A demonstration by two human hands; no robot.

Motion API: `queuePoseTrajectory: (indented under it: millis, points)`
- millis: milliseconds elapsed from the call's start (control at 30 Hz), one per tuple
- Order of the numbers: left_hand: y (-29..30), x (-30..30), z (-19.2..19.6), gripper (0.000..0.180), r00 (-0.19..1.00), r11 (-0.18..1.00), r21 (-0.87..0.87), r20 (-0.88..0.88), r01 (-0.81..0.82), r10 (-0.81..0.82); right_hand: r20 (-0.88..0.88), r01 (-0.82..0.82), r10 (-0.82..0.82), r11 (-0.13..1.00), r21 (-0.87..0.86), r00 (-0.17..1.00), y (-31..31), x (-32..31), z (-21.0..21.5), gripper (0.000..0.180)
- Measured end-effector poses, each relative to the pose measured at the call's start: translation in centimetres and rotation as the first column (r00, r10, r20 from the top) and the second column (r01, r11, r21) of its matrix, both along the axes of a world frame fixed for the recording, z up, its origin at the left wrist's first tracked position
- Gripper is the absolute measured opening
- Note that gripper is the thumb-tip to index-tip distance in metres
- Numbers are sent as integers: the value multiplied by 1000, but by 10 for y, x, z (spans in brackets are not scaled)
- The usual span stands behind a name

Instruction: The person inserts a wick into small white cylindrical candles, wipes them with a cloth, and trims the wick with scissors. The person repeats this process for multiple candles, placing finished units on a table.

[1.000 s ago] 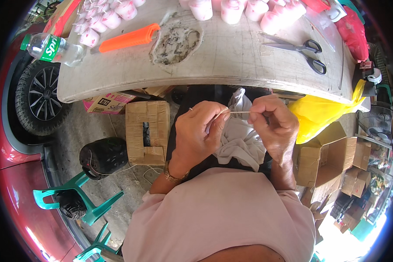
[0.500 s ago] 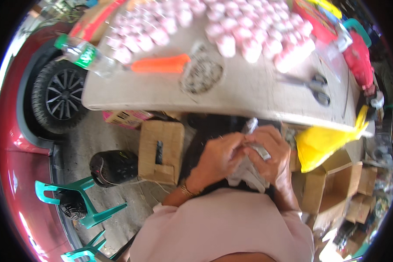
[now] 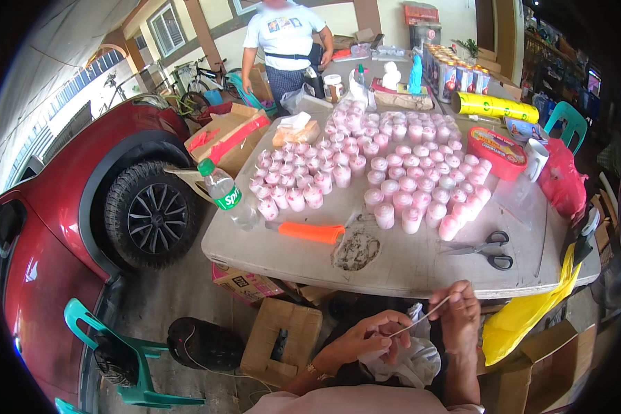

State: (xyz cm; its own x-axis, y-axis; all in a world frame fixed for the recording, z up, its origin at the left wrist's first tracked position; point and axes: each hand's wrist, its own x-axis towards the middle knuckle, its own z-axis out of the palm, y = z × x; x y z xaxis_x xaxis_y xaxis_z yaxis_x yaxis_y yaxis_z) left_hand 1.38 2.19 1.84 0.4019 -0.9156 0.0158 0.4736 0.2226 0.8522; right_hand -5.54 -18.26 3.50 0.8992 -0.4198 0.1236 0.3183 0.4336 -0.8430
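Observation:
A thin, pale, straight strand [image 3: 421,320] stretches between my hands, above my lap; whether it is a cord or a stick I cannot tell. My left hand [image 3: 376,336] pinches its lower end with curled fingers. Higher and to the right, my right hand [image 3: 458,316] grips the other end, close to the table's front edge. Beneath them a crumpled white cloth or bag [image 3: 414,362] lies on my lap. Many small pink-and-white cups [image 3: 410,183] stand grouped on the table [image 3: 290,252]. Black-handled scissors [image 3: 490,250] lie near my right hand, on the tabletop.
An orange-handled tool [image 3: 310,232] and a green-capped bottle [image 3: 224,196] are at the table's left. Yellow bag [image 3: 528,317] hangs at the right edge. A cardboard box [image 3: 283,338] and green chair [image 3: 134,359] stand left. Another person [image 3: 283,48] stands beyond the table.
The view has tilted up, bringing in the far table and the other person. My hands, close together before, are now apart, with the strand showing between them.

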Motion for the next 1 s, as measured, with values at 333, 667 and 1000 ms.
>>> queuePoseTrajectory:
  millis: [333, 667, 1000]
  points:
    - [-10, 4, -4, 32, 987, 984, -177, -158, -13, -15, -26, 350, -352, 935, -63, 936, -42, -21, 7, 9]
    - [-15, -8, -42, 11, 611, 748, 249, 750, -616, 254, -380, -33, -431, 624, -781, 818, -30, -59, -46, 8]
    - [-62, 2, -96, 29, 136, 768, 271, 962, -581, -237, -484, -408, -216, 317, -856, 848, -16, -54, -73, 14]
